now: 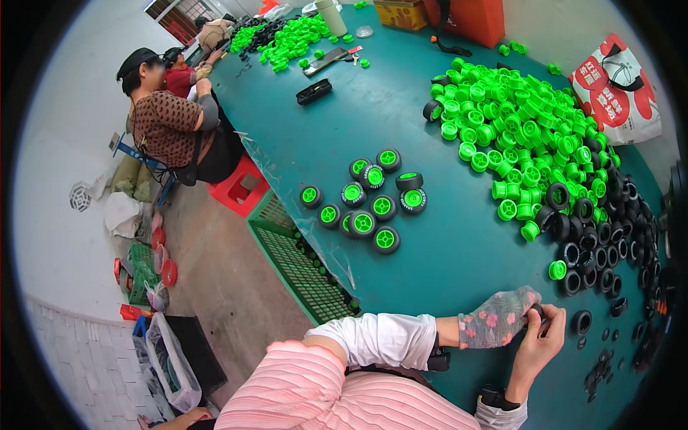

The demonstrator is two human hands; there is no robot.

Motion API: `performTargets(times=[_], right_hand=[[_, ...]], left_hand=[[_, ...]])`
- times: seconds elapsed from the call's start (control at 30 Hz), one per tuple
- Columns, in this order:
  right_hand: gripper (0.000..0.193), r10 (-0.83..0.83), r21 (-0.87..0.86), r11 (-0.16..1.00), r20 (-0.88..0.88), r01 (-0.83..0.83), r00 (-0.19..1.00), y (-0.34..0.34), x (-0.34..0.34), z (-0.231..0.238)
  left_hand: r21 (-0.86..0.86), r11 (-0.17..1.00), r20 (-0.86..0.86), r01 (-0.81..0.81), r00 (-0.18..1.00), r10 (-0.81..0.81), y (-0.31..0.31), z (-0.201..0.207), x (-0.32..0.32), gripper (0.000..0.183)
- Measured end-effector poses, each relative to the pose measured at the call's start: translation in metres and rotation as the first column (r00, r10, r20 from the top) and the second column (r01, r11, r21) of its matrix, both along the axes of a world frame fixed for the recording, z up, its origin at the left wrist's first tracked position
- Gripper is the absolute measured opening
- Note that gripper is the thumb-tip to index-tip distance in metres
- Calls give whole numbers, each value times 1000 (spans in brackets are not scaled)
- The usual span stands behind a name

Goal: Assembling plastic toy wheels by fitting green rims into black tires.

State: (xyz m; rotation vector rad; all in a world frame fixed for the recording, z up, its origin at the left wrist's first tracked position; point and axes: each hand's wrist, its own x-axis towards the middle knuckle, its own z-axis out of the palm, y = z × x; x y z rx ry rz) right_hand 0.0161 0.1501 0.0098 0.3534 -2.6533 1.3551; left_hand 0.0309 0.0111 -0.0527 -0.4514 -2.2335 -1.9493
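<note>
At the table's near edge, my hands meet around a black tyre (pixel 536 309), mostly hidden by the fingers. My left hand (pixel 496 319), covered in a grey cloth with pink flowers, is closed on it from the left. From the right, the bare fingers of my right hand (pixel 542 340) pinch the same piece. Close by lie a single green wheel rim (pixel 557 269) and a heap of loose black tyres (pixel 606 256). Farther off is a large pile of green rims (pixel 527 122). Several wheels with tyres fitted on green rims (pixel 363 223) are grouped left of the middle.
A green crate (pixel 287 261) stands below the left edge of the green table (pixel 444 276). Small black parts (pixel 599 374) lie right of my hands. A black case (pixel 314 92), a red bag (pixel 469 21) and a white-and-red bag (pixel 620 93) are farther back. Co-workers (pixel 168 122) sit along the left side.
</note>
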Motion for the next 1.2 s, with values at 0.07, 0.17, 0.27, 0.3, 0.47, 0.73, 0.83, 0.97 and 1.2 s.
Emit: performTargets(times=[0.07,0.17,0.27,0.3,0.47,0.73,0.83,0.97,1.2], right_hand=[[9,-95,-216,967,195,138,976,6,4,-1],[11,-68,-392,904,257,168,964,-7,0,1],[23,2,-327,935,395,139,919,-16,-10,5],[23,45,-376,918,413,125,910,-19,-11,8],[19,28,-380,920,308,96,951,-8,-13,0],[17,7,-414,906,233,93,973,5,-16,-13],[16,39,-339,938,305,71,951,5,-13,4],[17,-12,-312,946,256,94,967,2,-11,-2],[17,60,-497,843,464,204,884,1,-18,3]], left_hand=[[75,990,-62,119,991,-115,1,10,2,39],[11,996,-168,-93,981,93,-12,37,-2,27],[-2,989,224,-145,964,142,-30,40,-8,30],[192,970,538,-150,843,24,-35,52,-8,37],[423,895,514,-138,851,-111,-25,45,-18,28],[492,851,572,-181,804,-159,-15,51,-15,32],[342,914,589,-221,808,-25,-17,56,-14,31],[201,978,520,-48,852,-65,-22,51,-13,38],[450,868,548,-209,832,-84,-16,49,-14,32]])
